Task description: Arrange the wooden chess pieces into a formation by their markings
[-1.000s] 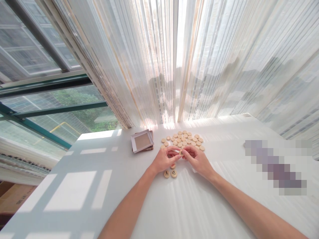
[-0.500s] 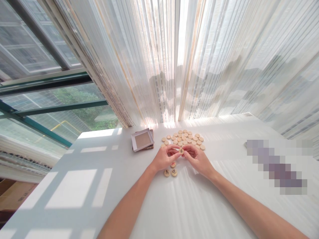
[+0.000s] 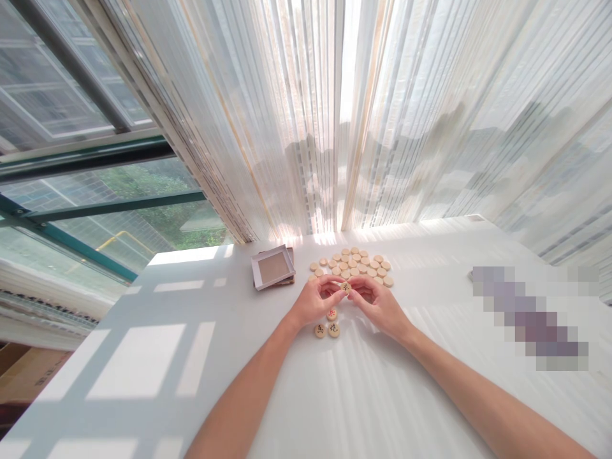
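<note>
My left hand and my right hand meet over a white table, both pinching one round wooden chess piece with a dark character on its face. Just beyond the fingers lies a cluster of several blank-side-up wooden pieces. Three pieces lie face up below the hands: one with a red character and two with black characters.
An open shallow cardboard box sits left of the cluster, near the table's far edge. Sheer striped curtains hang behind the table, with a window at the left. A blurred patch covers something at the right.
Both hands have lifted slightly toward the cluster with the piece still pinched between them; the piece has turned a little in the fingers.
</note>
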Demonstrator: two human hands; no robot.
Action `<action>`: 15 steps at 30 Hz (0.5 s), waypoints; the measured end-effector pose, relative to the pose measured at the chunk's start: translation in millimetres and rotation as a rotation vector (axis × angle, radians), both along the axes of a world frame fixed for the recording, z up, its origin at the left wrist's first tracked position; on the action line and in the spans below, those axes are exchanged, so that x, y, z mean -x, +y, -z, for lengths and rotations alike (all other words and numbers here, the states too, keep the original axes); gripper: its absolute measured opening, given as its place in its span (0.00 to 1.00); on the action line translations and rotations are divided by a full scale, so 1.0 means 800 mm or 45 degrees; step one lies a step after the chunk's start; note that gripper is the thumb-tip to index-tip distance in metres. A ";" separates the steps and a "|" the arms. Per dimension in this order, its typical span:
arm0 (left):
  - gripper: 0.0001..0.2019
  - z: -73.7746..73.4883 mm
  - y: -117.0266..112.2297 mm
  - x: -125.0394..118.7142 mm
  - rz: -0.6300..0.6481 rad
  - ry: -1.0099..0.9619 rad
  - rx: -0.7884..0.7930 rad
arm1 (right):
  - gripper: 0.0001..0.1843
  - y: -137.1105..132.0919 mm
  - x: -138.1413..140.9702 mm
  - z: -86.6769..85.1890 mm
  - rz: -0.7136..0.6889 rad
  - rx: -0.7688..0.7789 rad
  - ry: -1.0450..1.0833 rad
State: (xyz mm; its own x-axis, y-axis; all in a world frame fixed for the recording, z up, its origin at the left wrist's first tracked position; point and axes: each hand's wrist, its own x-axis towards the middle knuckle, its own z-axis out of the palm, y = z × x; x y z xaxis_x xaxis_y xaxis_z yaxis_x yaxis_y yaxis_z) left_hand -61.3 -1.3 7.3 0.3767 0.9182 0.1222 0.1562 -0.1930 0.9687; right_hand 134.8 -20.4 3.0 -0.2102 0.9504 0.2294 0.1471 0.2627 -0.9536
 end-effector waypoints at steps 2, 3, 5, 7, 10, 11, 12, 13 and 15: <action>0.18 0.000 0.000 0.000 -0.014 -0.008 0.007 | 0.14 -0.001 0.000 -0.002 -0.011 0.003 -0.005; 0.17 0.000 0.000 0.000 -0.022 -0.011 0.011 | 0.14 -0.002 0.001 -0.003 -0.015 0.004 -0.006; 0.17 0.000 0.000 0.000 -0.033 -0.012 0.017 | 0.14 -0.003 0.001 -0.006 -0.016 0.002 -0.008; 0.18 -0.001 0.000 0.000 -0.039 -0.009 0.021 | 0.14 -0.004 0.002 -0.008 -0.021 0.001 -0.011; 0.18 -0.002 -0.001 -0.001 -0.040 -0.006 0.018 | 0.14 -0.005 0.003 -0.010 -0.027 0.001 -0.018; 0.18 -0.002 -0.001 -0.001 -0.038 -0.010 0.019 | 0.14 -0.006 0.003 -0.011 -0.029 -0.001 -0.019; 0.18 -0.002 0.000 -0.001 -0.037 -0.017 0.022 | 0.14 -0.006 0.003 -0.011 -0.032 -0.005 -0.021; 0.18 -0.001 0.000 -0.001 -0.037 -0.026 0.026 | 0.13 -0.006 0.004 -0.012 -0.034 -0.010 -0.022; 0.17 -0.001 0.000 -0.001 -0.043 -0.044 0.031 | 0.13 -0.007 0.004 -0.012 -0.040 -0.025 -0.031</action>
